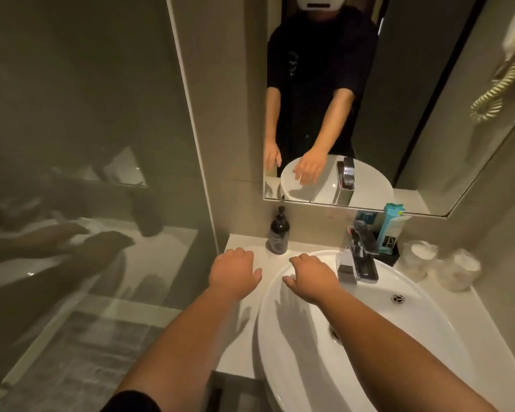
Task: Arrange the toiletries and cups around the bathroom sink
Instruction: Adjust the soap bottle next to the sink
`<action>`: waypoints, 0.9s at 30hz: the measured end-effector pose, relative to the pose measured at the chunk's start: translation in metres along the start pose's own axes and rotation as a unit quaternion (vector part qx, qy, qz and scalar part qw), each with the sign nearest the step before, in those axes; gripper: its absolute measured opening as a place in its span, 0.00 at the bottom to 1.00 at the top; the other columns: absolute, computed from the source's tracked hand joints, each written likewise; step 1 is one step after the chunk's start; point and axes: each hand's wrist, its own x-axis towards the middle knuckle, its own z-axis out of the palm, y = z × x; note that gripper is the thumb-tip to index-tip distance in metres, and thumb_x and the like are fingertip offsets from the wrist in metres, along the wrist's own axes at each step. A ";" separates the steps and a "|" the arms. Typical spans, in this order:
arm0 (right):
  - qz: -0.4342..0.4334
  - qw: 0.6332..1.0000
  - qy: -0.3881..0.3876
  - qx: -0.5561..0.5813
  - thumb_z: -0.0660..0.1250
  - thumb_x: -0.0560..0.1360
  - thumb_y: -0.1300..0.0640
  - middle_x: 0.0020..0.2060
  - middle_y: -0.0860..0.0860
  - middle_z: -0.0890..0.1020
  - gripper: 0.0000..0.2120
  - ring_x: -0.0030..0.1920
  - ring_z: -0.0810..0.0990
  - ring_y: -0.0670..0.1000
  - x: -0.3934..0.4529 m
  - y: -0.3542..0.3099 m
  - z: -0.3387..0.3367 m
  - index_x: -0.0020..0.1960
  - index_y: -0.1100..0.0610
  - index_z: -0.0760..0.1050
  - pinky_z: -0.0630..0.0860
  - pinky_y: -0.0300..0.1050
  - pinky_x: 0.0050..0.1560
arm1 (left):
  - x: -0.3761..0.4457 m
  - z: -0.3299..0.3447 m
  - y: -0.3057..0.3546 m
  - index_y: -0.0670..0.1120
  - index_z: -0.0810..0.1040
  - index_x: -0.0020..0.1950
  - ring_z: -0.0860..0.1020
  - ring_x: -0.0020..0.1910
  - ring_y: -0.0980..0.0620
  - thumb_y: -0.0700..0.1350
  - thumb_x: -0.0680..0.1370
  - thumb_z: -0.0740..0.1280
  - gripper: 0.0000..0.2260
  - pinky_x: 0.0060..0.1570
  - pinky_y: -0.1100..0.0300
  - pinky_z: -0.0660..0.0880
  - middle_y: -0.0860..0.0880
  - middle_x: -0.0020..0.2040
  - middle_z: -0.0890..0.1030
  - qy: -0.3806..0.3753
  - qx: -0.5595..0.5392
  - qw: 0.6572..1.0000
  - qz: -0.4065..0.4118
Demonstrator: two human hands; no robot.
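A dark pump bottle (279, 233) stands on the white counter (244, 346) at the back left of the sink (428, 331). My left hand (234, 270) hovers palm down over the counter just left of the bottle, fingers apart, holding nothing. My right hand (311, 276) is spread over the basin's back rim, empty, left of the chrome faucet (359, 257). Behind the faucet a black holder (391, 249) carries a teal packet (390, 224) and other toiletry packs. Two wrapped cups (418, 258) (458, 270) sit upside down on the counter at the right.
A mirror (369, 99) above the counter reflects a person in a dark shirt. A glass partition (87, 173) stands on the left, with a grey mat (81, 361) on the floor beyond it. A wall hairdryer with a coiled cord (494, 90) hangs at the upper right.
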 end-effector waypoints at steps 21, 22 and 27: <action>0.085 0.985 0.008 0.150 0.64 0.75 0.46 0.61 0.58 0.77 0.23 0.60 0.75 0.60 0.137 0.045 0.028 0.65 0.57 0.67 0.75 0.54 0.57 | 0.139 0.056 0.020 0.46 0.70 0.64 0.73 0.59 0.44 0.56 0.78 0.59 0.20 0.57 0.51 0.69 0.45 0.61 0.76 -0.058 -0.160 0.984 -0.051; 0.085 0.983 0.012 0.162 0.65 0.75 0.47 0.59 0.57 0.78 0.22 0.58 0.76 0.60 0.139 0.044 0.030 0.64 0.57 0.68 0.75 0.54 0.56 | 0.142 0.058 0.020 0.45 0.69 0.65 0.73 0.60 0.44 0.56 0.78 0.60 0.20 0.57 0.51 0.69 0.45 0.62 0.76 -0.062 -0.167 0.982 -0.054; 0.093 0.973 0.019 0.211 0.68 0.73 0.48 0.55 0.55 0.79 0.20 0.54 0.77 0.59 0.156 0.043 0.033 0.61 0.54 0.67 0.75 0.51 0.52 | 0.167 0.067 0.019 0.47 0.70 0.65 0.75 0.58 0.44 0.53 0.78 0.63 0.18 0.55 0.49 0.72 0.45 0.61 0.76 -0.069 -0.215 0.973 -0.043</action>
